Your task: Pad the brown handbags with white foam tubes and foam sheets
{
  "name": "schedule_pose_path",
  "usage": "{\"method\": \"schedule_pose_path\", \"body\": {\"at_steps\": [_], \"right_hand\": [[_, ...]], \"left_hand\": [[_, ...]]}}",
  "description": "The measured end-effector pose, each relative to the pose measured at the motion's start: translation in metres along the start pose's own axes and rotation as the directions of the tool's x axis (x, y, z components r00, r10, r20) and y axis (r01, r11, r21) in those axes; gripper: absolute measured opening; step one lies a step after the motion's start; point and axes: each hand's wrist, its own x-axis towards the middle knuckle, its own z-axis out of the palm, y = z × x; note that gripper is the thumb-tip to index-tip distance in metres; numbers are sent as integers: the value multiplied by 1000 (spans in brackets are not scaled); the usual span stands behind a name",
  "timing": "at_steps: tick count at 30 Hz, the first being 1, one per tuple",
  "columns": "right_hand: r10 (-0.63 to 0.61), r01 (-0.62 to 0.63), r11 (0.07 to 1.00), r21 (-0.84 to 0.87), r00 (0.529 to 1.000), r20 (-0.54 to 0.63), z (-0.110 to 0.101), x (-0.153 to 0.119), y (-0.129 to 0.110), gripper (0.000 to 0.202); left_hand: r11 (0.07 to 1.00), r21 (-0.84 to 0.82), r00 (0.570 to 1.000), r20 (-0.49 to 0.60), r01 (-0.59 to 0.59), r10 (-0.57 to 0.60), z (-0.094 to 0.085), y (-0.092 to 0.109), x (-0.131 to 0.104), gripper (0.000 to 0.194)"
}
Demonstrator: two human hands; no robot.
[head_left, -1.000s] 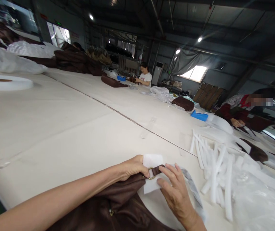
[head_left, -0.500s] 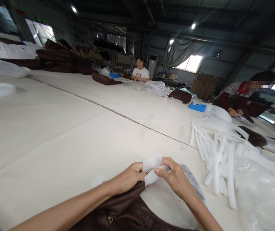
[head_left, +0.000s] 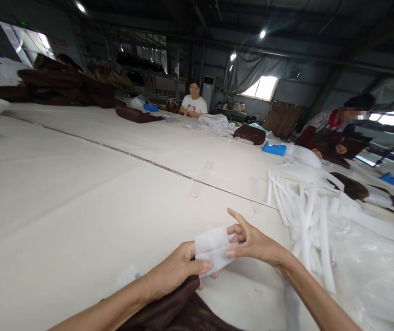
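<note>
My left hand (head_left: 174,264) grips a piece of thin white foam sheet (head_left: 212,241), its thumb pressed on the front. The foam is folded around something at the end of a brown leather-like piece (head_left: 172,308), which hangs down below that hand and runs out of the picture. At the foam's right end is my right hand (head_left: 257,241); its thumb and curled middle fingers hold the edge, while the index finger points up and away. What lies inside the fold is hidden.
White foam strips (head_left: 307,216) are heaped on the right, beside clear plastic bags (head_left: 366,266). A seam (head_left: 148,161) crosses the pale table (head_left: 79,207). Farther off are blue tape dispensers (head_left: 273,149), brown items (head_left: 250,134) and co-workers (head_left: 194,103).
The foam has been folded over the gold-coloured metal part that showed before. My left thumb now presses the fold, and my right index finger has lifted off. The view has shifted right.
</note>
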Motion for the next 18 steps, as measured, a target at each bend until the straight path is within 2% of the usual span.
{"method": "schedule_pose_path", "body": {"at_steps": [1, 3, 6, 8, 11, 14, 18], "right_hand": [[48, -50, 998, 30, 997, 60, -6, 1, -1, 120], [92, -102, 994, 47, 978, 186, -12, 6, -3, 113], [74, -99, 994, 51, 930, 359, -10, 14, -9, 76], [76, -110, 992, 56, 903, 423, -6, 17, -12, 58], [77, -120, 989, 92, 923, 377, 0, 14, -13, 47], [16, -50, 989, 136, 971, 239, 4, 5, -9, 36], [-71, 70, 997, 16, 987, 145, 9, -6, -1, 30]], "left_hand": [[1000, -2, 1000, 4, 10, -10, 0, 0, 0, 41], [999, -2, 999, 5, 32, -32, 1, 0, -1, 43], [999, 1, 999, -12, 51, -51, 1, 2, -2, 43], [998, 6, 998, -26, 62, -62, 0, 4, -3, 41], [997, -2, 997, -32, 72, -72, 0, 6, -4, 37], [998, -57, 996, -74, 39, -44, -1, 4, -6, 35], [994, -106, 987, -156, 6, -23, 1, -2, -8, 37]]}}
